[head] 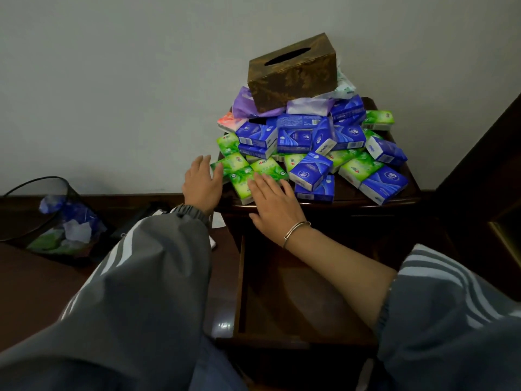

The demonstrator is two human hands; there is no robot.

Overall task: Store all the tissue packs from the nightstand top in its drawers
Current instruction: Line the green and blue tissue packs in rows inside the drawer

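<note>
A black wire-mesh bin (53, 218) with crumpled wrappers stands on the floor at far left. The left hand (201, 184), fingers straight and holding nothing, presses against the left side of the glossy green packs (242, 176) at the nightstand (352, 197) top's front left corner. The right hand (272, 206), also flat and released, lies on one green pack whose long axis runs front to back, overhanging the front edge. Below it the dark wooden drawer (284, 300) stands pulled out towards the person. Further right, blocky blue packs (310, 167) lie heaped with the green ones, pointing every way and reaching the top's edges. A mottled brown rectangular tissue box (291, 71) sits tilted on the heap, slot upward, against the wall.
</note>
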